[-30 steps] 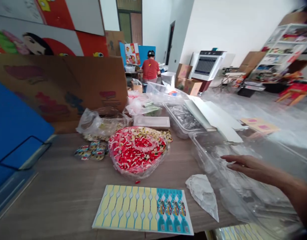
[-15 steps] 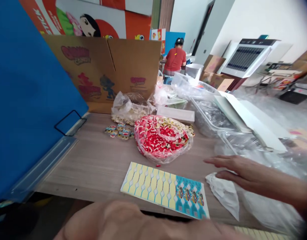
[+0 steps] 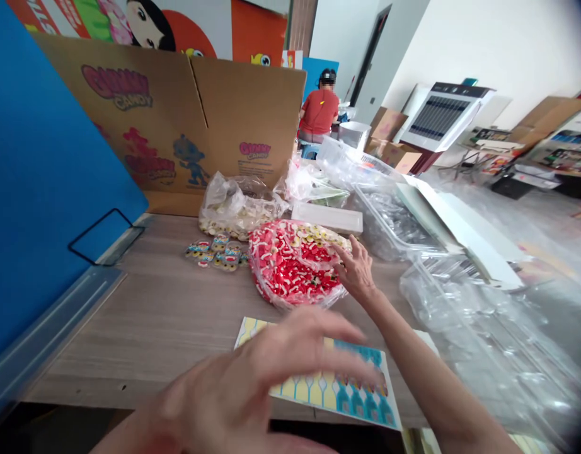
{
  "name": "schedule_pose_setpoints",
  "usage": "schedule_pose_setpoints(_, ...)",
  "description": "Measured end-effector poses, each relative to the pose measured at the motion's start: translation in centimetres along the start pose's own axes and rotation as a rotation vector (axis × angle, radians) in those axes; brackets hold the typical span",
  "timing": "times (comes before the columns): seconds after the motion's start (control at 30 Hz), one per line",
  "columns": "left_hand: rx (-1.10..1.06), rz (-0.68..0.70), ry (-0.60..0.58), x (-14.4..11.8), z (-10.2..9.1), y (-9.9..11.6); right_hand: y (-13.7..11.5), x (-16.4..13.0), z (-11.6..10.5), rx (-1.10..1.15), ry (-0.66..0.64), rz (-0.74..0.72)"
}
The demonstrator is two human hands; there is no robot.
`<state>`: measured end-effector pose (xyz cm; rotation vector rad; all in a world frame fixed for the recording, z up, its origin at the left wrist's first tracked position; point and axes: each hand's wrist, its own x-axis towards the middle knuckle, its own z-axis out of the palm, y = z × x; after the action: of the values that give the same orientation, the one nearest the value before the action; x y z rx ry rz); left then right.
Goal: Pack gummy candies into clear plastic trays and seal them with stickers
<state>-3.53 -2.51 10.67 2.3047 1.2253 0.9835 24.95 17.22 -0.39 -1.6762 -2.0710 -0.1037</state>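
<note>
My right hand [image 3: 355, 270] reaches over the right side of an opened clear plastic bag of red and white gummy candies [image 3: 290, 277]. Its fingers are apart, with the tips at the candies; nothing shows gripped in them. Pale round candies [image 3: 314, 234] lie along the bag's back edge. Close to the camera, my left hand [image 3: 266, 359] is blurred, fingers spread and holding nothing visible. It hovers over a sheet of yellow and blue stickers [image 3: 366, 378], hiding part of it. Small filled clear packs [image 3: 219, 252] lie left of the candy bag.
Behind stand a bag of pale candies [image 3: 238, 211], a white box [image 3: 327, 217] and a large cardboard carton [image 3: 247, 113]. Clear plastic trays [image 3: 489, 353] pile up on the right. A blue panel [image 3: 58, 157] borders the left. A person in red [image 3: 320, 112] sits further back.
My right hand has moved left and away from me, from beside the white crumpled sheet to the candy bag. My left hand has risen, now covering part of the sticker sheet. The view has shifted slightly.
</note>
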Motion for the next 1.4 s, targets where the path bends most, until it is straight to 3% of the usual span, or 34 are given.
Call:
schedule_pose_setpoints(0.07, 0.109, 0.091, -0.047, 4.5, 0.9, -3.0, 0.4, 1.9, 0.2, 0.072, 0.04, -0.047)
schedule_pose_setpoints(0.17, 0.343, 0.03, -0.047, 10.4, 2.8, -7.6, 0.1, 4.4, -0.9, 0.295, 0.072, -0.087)
schedule_pose_setpoints(0.3, 0.439, 0.034, -0.154, 16.1, 5.1, -11.5, -0.6, 7.5, -2.9, 0.637, -0.086, 0.063)
schedule_pose_setpoints(0.4, 0.344, -0.005, -0.123, 19.7, 6.2, -13.1, -0.2, 9.6, -2.9, 0.787, -0.165, 0.204)
schedule_pose_setpoints(0.5, 0.185, -0.173, -0.078, 23.0, 6.5, -14.6, 0.9, 11.3, -1.6, 0.885, -0.173, 0.335)
schedule_pose_setpoints(0.7, 0.074, -0.362, -0.02, 26.2, 6.2, -18.1, 3.2, 11.6, 1.0, 0.772, -0.11, 0.394)
schedule_pose_setpoints(0.8, 0.027, -0.444, 0.035, 25.7, 6.6, -19.1, 3.8, 10.3, 1.6, 0.595, -0.107, 0.311)
schedule_pose_setpoints(0.93, 0.097, -0.426, -0.014, 23.8, 6.3, -18.7, 3.7, 7.7, 0.9, 0.442, -0.062, 0.12)
schedule_pose_setpoints(1.07, 0.286, -0.267, 0.124, 19.7, 4.5, -16.0, 2.6, 4.5, -1.1, 0.35, 0.184, 0.015)
schedule_pose_setpoints(1.17, 0.309, -0.114, 0.217, 14.2, 3.3, -12.9, 1.6, 1.0, -3.3, 0.31, 0.307, 0.019)
schedule_pose_setpoints(1.23, 0.247, -0.04, 0.2, 9.6, 3.3, -10.8, 1.3, -2.2, -4.9, 0.282, 0.242, -0.022)
schedule_pose_setpoints(1.33, 0.205, -0.054, 0.103, 2.6, 4.5, -8.6, 1.1, -7.7, -6.4, 0.235, -0.051, -0.094)
schedule_pose_setpoints(1.4, 0.229, -0.092, 0.082, -1.1, 5.9, -8.1, 0.8, -11.1, -6.5, 0.225, -0.239, -0.064)
